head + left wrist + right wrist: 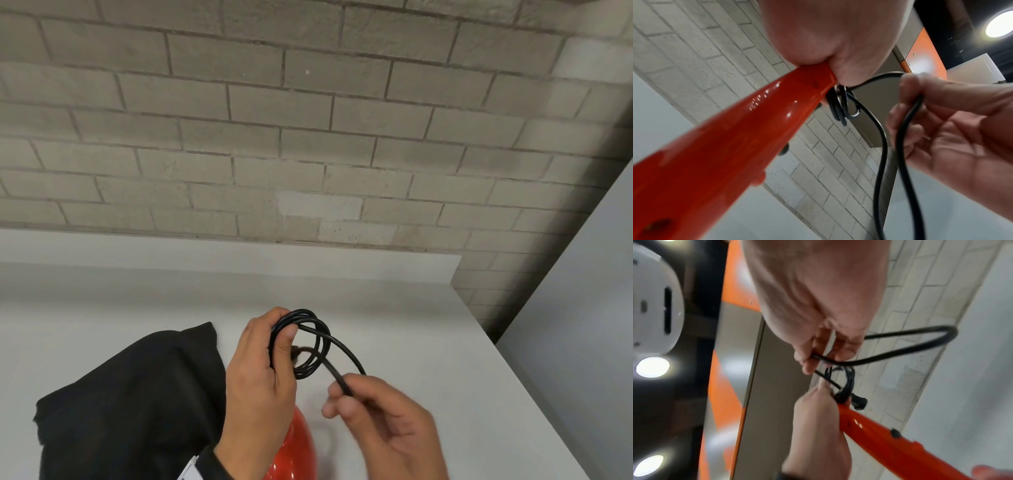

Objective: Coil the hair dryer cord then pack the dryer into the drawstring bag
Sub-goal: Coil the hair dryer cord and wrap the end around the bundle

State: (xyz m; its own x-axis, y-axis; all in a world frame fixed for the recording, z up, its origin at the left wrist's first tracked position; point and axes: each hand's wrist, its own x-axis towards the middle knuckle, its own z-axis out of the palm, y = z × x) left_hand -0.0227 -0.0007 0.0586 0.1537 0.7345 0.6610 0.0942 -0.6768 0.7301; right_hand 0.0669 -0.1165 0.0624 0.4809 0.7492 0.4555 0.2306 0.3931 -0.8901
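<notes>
1. Grey brick wall point(308, 120) is filling the upper half of the head view; one paler brick is sitting just above centre.
2. White table point(428, 342) is taking up the lower half, its back edge butting against the wall.
3. Pale flat panel point(582, 308) is running down the right edge of the head view.
4. Round ceiling light point(1001, 24) is glowing at the upper right of the left wrist view against a dark ceiling.
5. Orange panel point(929, 53) is showing below that light.
6. Two more round lights point(652, 367) are glowing at the left edge of the right wrist view.
</notes>
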